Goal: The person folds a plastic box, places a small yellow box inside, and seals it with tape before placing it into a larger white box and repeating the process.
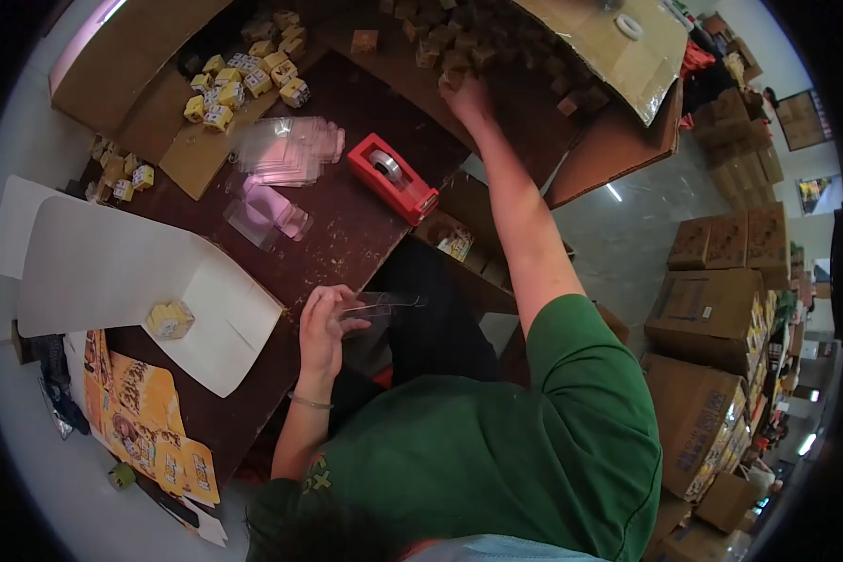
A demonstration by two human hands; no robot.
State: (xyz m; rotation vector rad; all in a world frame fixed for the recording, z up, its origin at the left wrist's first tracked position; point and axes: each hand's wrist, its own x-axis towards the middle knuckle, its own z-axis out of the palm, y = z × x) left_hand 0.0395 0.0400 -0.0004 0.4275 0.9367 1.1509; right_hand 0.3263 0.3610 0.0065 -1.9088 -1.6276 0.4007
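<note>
My left hand [322,323] is closed around a clear plastic box [375,305], a thin folded piece held over the table's front edge and partly blurred. Stretched far forward, my right hand [465,96] reaches into a large open carton. Its fingers are closed at a small brown box [456,64], though the fingertips are partly hidden. Around it lies a heap of similar brown boxes [440,33]. Between the hands stands a red tape dispenser [393,178] with a roll of tape. Left of it are a stack of flat clear plastic pieces [286,150] and some loose ones [270,212].
Small yellow-and-white boxes [244,75] pile up on cardboard at the back left. One wrapped box [170,319] rests on a white sheet [225,328]. Printed orange cardboard [145,412] lies at the lower left. Stacked cartons [707,309] stand on the floor at right.
</note>
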